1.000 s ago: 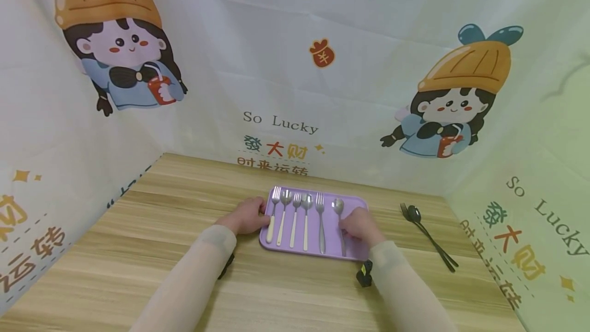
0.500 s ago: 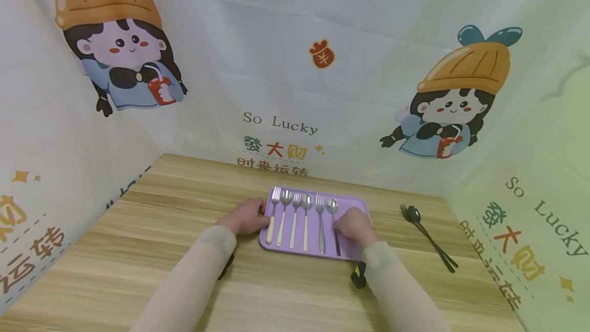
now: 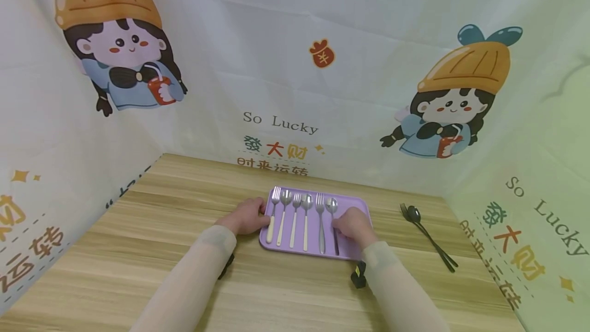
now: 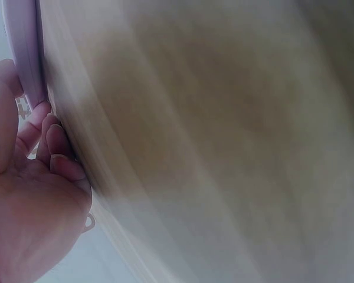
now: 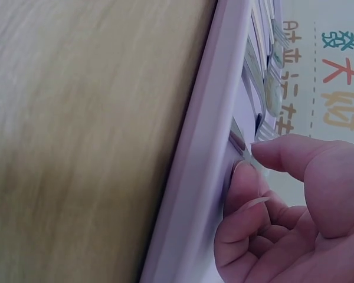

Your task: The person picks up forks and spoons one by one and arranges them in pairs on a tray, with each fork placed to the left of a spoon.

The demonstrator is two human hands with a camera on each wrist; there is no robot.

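Observation:
A purple tray lies on the table, with cutlery lined up side by side on it. My left hand grips its left edge; in the left wrist view the thumb is on the rim and the fingers curl at its underside. My right hand is over the tray's right part, pinching the handle of an all-metal spoon between thumb and forefinger. Left of that spoon is an all-metal fork. Farther left lie white-handled pieces: a fork, a spoon, another fork and another spoon.
Right of the tray, a black fork and a black spoon lie on the wooden table, their handles close together. Printed cloth hangs behind and at both sides.
My right hand has shifted left with the metal spoon, bringing it closer to the metal fork. During the last half second it has hardly moved. My left hand stays on the tray's edge.

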